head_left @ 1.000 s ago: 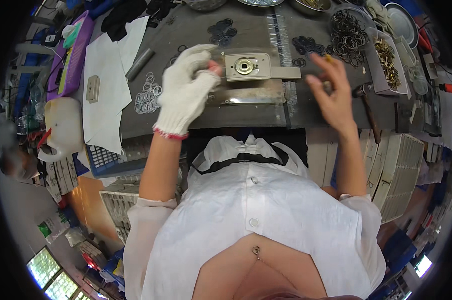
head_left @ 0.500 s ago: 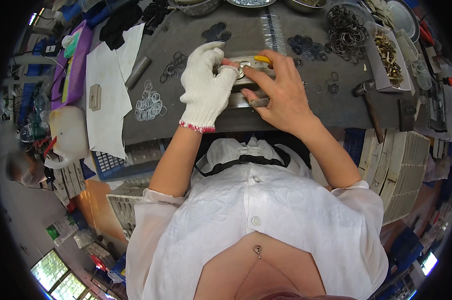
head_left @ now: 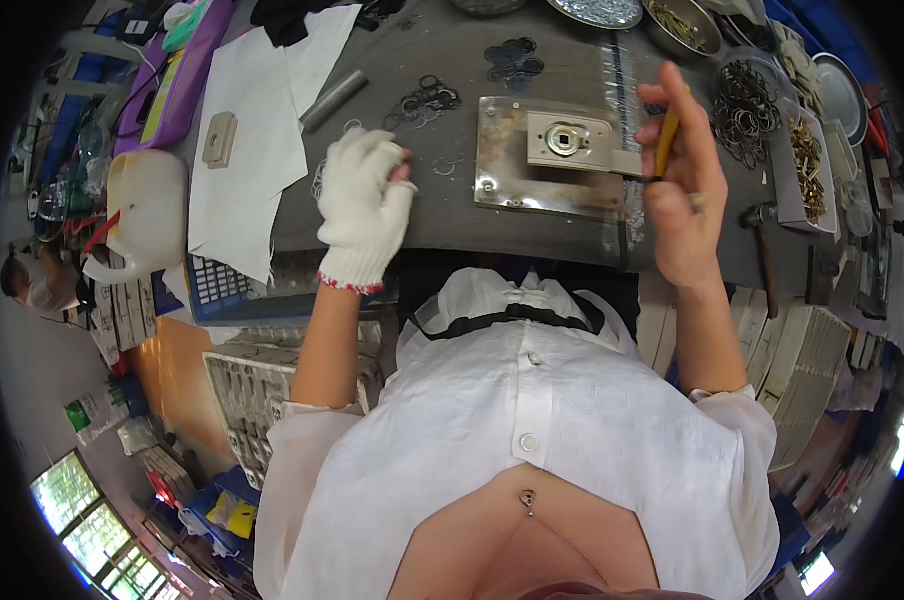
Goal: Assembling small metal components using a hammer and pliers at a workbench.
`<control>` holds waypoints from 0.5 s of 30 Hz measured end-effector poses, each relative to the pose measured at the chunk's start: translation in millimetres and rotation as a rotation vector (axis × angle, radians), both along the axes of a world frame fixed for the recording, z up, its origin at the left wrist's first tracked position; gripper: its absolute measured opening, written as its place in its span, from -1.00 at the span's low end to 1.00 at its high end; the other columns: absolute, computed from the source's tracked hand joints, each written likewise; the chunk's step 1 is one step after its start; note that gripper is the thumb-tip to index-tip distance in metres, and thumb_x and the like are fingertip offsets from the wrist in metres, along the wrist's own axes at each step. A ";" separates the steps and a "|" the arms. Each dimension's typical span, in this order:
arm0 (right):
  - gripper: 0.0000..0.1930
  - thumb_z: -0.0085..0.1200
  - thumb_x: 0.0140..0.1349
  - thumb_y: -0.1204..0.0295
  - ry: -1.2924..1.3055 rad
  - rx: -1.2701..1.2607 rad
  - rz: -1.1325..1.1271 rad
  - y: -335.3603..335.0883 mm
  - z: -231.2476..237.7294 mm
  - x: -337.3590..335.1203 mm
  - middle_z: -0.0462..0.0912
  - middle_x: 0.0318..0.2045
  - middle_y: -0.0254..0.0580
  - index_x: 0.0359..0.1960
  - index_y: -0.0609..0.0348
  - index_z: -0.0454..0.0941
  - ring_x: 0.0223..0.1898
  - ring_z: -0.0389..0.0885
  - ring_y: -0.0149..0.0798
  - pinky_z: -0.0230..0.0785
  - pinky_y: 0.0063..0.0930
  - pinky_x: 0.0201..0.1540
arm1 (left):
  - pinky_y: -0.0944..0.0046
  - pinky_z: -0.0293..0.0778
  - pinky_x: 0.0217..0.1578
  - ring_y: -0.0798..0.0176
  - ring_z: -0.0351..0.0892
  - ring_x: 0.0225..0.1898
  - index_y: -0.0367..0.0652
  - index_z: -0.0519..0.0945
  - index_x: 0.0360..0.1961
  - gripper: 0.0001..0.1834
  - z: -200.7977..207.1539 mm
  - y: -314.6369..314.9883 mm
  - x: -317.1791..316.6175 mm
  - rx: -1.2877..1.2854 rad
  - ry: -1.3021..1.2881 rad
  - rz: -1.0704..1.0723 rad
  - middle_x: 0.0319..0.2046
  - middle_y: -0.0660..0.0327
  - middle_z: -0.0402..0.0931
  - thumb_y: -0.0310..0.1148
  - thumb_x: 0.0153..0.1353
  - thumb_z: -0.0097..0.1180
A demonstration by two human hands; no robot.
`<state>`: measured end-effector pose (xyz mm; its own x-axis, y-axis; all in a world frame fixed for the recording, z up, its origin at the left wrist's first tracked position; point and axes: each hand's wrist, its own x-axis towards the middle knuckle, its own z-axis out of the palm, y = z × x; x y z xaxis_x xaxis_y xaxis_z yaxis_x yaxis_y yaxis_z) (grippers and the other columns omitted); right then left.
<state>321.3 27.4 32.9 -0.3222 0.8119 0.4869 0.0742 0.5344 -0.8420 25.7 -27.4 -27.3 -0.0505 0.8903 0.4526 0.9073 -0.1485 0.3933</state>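
My left hand (head_left: 365, 210) wears a white knitted glove with a red-trimmed cuff; bare fingertips poke out of it. Its fingers curl over silver wire rings (head_left: 319, 182), mostly hidden behind the glove. What the fingers pinch, if anything, is not visible. My bare right hand (head_left: 690, 190) is raised at the right end of a metal base plate (head_left: 497, 175). A slim yellow-handled tool (head_left: 668, 140) is held in it, dark end downward. On the plate lies a beige lock-like part (head_left: 544, 150) with a shiny round metal disc (head_left: 569, 140) with a square centre.
Dark rings (head_left: 513, 62) and more rings (head_left: 427, 100) lie behind the plate. To the right are a tub of black rings (head_left: 747, 110), a white box of brass parts (head_left: 807, 175) and a hammer (head_left: 760, 245). A metal tube (head_left: 334, 98) rests on white paper at left.
My hands have moved apart, left hand toward the silver rings, right hand to the right with the yellow tool. The plate and round disc are uncovered. The whole view has shifted.
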 end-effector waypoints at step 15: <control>-0.30 -0.33 0.38 -0.11 0.666 -0.414 0.365 19.8 -34.3 -133.6 0.45 0.04 0.09 0.27 0.30 0.18 -0.09 0.50 -0.26 0.35 -0.47 -0.15 | -0.07 0.26 -0.08 -0.10 0.29 -0.05 -0.14 0.55 -0.47 -0.72 25.4 -31.5 -2.0 -0.006 0.076 -0.360 -0.17 0.11 0.38 -0.30 -0.25 0.32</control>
